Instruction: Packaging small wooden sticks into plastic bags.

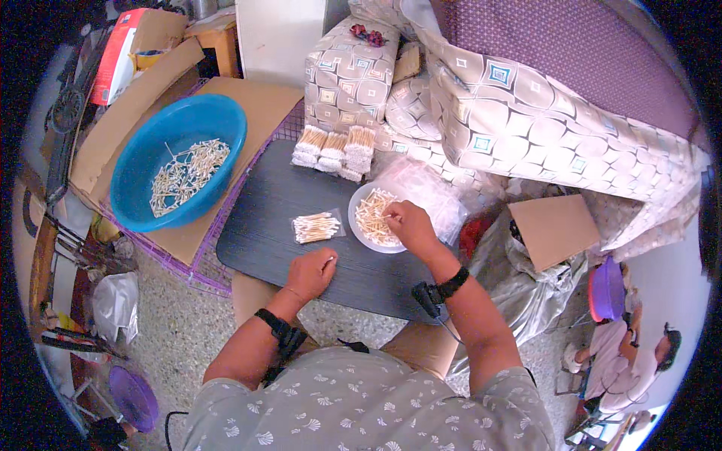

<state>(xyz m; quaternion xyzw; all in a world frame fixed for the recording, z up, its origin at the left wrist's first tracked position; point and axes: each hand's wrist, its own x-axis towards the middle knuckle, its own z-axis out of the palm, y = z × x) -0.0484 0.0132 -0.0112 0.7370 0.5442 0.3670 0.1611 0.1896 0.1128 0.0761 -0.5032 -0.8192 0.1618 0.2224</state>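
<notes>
My right hand (411, 228) reaches over a round white bowl (353, 223) of loose cotton swabs (374, 213), its fingers pinched together at the swabs. My left hand (312, 272) rests closed near the front edge of the dark table (259, 218). A small pale spot shows at its thumb and forefinger, but what it holds is too small to make out. Just beyond it lies a clear plastic bag (340, 223) with a bundle of swabs (316, 227) on or in it. Filled packs of swabs (335, 150) are stacked at the far edge.
Clear plastic bags (429, 195) lie right of the bowl. A large blue basin (128, 180) of swabs stands at left on cardboard (256, 98). A patterned sofa (526, 113) is behind the table. A cardboard box (553, 229) stands at right; another person (620, 364) sits far right.
</notes>
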